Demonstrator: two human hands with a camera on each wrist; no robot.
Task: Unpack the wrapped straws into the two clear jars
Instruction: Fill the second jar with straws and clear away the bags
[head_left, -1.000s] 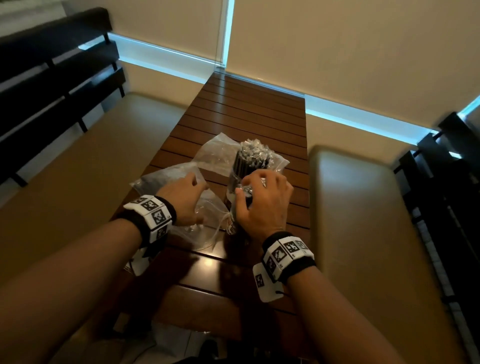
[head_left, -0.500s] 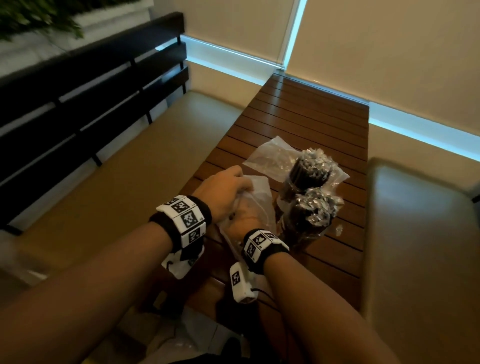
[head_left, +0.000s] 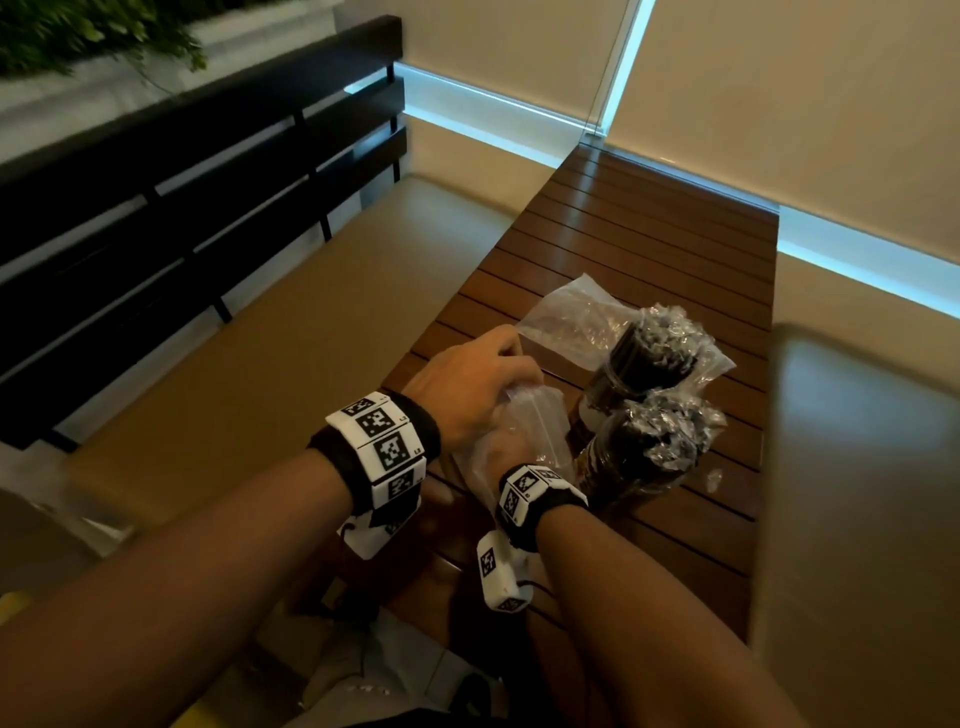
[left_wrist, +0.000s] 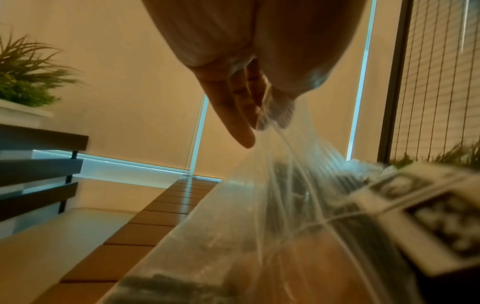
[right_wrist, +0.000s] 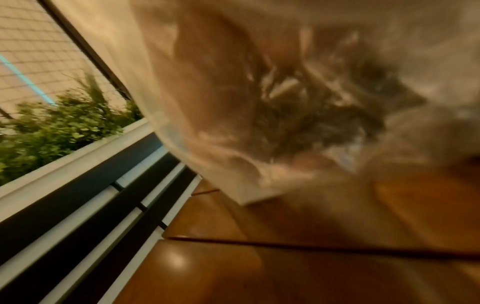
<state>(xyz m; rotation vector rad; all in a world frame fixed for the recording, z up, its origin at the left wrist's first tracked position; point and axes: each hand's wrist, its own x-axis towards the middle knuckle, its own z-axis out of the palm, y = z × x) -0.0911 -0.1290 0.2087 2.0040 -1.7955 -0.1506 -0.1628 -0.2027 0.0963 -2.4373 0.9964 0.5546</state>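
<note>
A slatted wooden table (head_left: 649, 249) is running between two tan cushioned benches (head_left: 234, 364), with a dark slatted backrest (head_left: 182, 171) on the left and pale blinds glowing at their lower edges behind. Two clear jars are standing on the table, the far jar (head_left: 631, 371) and the near jar (head_left: 634, 462) touching, both packed with dark wrapped straws (head_left: 660, 338) whose crinkled wrapper ends are sticking up. A flat empty bag (head_left: 566, 317) is lying behind them. The left hand (head_left: 478, 389) is pinching the top of a clear plastic bag (head_left: 524, 436), lifting it off the table; the left wrist view is showing its fingers (left_wrist: 233, 115) gathered on the stretched film. The right hand (head_left: 498, 449) is reaching inside that bag, mostly hidden by the plastic, so I cannot tell whether it is gripping anything; the right wrist view is too blurred to settle it, showing only hazy film over something dark. What is left in the bag is hard to make out. A second ago the right hand was resting on the near jar's straws and the left was lying on the bag; half a second ago both were already at the bag, and the camera has since swung a little further left.
</note>
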